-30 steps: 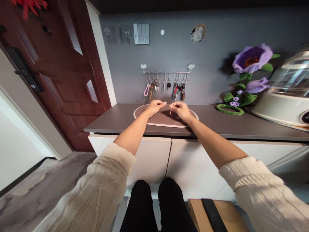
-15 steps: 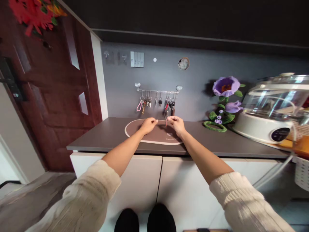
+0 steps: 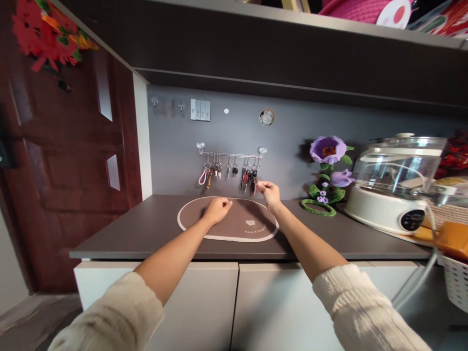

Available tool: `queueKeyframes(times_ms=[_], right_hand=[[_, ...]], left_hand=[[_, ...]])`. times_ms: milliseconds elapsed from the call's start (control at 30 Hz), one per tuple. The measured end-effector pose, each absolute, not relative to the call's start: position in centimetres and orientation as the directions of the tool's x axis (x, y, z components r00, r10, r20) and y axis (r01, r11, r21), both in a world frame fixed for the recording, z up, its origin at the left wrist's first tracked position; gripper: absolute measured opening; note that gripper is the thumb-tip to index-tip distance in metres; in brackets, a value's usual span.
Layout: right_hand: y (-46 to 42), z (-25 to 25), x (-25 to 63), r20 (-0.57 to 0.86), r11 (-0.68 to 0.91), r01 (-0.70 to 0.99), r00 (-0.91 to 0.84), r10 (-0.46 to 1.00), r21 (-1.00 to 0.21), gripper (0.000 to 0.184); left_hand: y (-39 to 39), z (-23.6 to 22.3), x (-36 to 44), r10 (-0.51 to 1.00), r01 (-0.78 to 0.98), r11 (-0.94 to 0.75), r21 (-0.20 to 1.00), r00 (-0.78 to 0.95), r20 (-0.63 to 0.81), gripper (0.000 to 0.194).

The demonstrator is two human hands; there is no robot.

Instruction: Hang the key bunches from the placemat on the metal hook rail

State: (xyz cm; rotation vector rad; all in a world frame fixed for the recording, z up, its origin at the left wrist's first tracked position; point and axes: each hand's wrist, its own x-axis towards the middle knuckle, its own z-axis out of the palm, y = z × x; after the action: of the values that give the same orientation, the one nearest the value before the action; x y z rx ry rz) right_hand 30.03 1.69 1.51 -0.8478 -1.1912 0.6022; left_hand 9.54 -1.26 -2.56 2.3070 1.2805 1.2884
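My right hand (image 3: 270, 195) pinches a small key ring (image 3: 255, 187) with a reddish piece on it, close beside the right end of the hanging keys. Behind it, several bunches of keys (image 3: 244, 179) hang from a clear rail (image 3: 231, 155) on the grey wall. A pink strap loop (image 3: 202, 177) hangs at the rail's left end. My left hand (image 3: 217, 210) is curled closed over the brown oval mat (image 3: 241, 214), and nothing shows in its fingers. Whether the key ring touches the other keys, I cannot tell.
Purple fabric flowers (image 3: 329, 150) stand right of my right hand. Farther right is a white appliance (image 3: 387, 195) with a clear top and a cable. A dark shelf (image 3: 234, 58) overhangs the counter (image 3: 120, 229). A red-brown door (image 3: 73, 195) is at left.
My right hand has raised the key ring from above the mat toward the right end of the rail. My left hand stays curled over the mat. The view has tilted upward.
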Motion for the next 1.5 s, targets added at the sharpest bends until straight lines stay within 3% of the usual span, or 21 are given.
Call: queueKeyframes(times_ms=[533, 1000, 1500], right_hand=[[5.8, 7.6, 30.6, 0.390, 0.440, -0.019, 0.430, 0.814, -0.898, 0.010], [8.2, 8.6, 30.8, 0.300, 0.387, -0.105, 0.462, 0.835, -0.916, 0.013], [8.7, 8.9, 31.6, 0.234, 0.291, -0.057, 0.459, 0.857, -0.955, 0.013]], left_hand=[[-0.6, -2.9, 9.7, 0.759, 0.587, -0.604, 0.539, 0.219, 0.613, 0.032], [-0.7, -2.6, 9.8, 0.792, 0.590, -0.568, 0.574, 0.201, 0.576, 0.032], [-0.7, -2.6, 9.8, 0.799, 0.576, -0.563, 0.592, 0.197, 0.568, 0.031]])
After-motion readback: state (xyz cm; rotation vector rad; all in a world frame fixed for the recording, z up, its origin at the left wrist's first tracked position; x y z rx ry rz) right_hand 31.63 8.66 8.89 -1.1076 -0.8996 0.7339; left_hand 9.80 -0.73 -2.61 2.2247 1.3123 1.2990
